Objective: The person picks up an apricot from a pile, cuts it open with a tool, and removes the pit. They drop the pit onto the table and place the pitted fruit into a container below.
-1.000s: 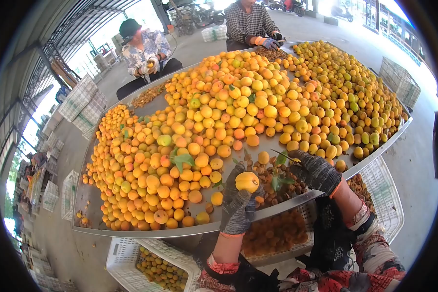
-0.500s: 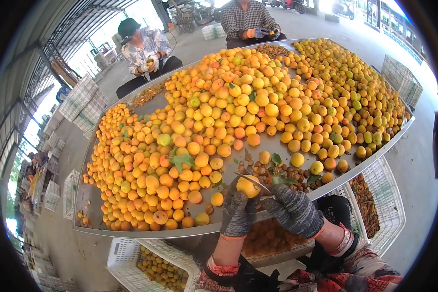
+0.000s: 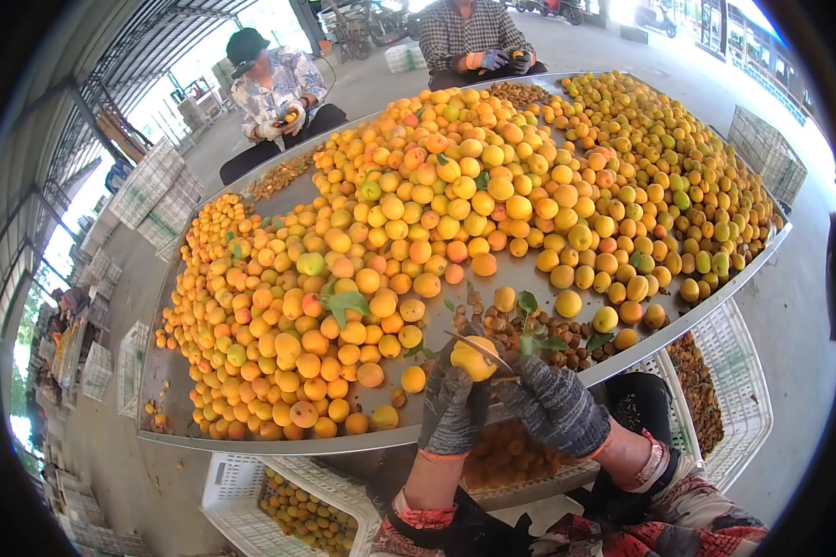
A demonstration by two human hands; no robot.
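My left hand [image 3: 452, 404], in a dark grey knitted glove, grips a yellow-orange apricot [image 3: 475, 358] over the near edge of the metal table [image 3: 381, 436]. My right hand [image 3: 555, 401], gloved the same way, is closed around the handle end of a thin blade [image 3: 485, 351] that lies across the top of the apricot. Its handle is hidden in the glove. Just beyond my hands, brown pits [image 3: 567, 331] and a few green leaves [image 3: 528, 302] lie on the table. A large heap of apricots [image 3: 390, 209] spreads behind them.
White crates stand below the table: one with apricots [image 3: 218, 492] at left, one with brown pits [image 3: 748, 399] at right. Across the table sit two people, one in a patterned shirt [image 3: 274, 88], one in a checked shirt [image 3: 464, 35]. Stacked crates [image 3: 149, 190] stand left.
My hands and the apricot stay in nearly the same place, with a slight shift of my right hand to the left. The view has shifted slightly.
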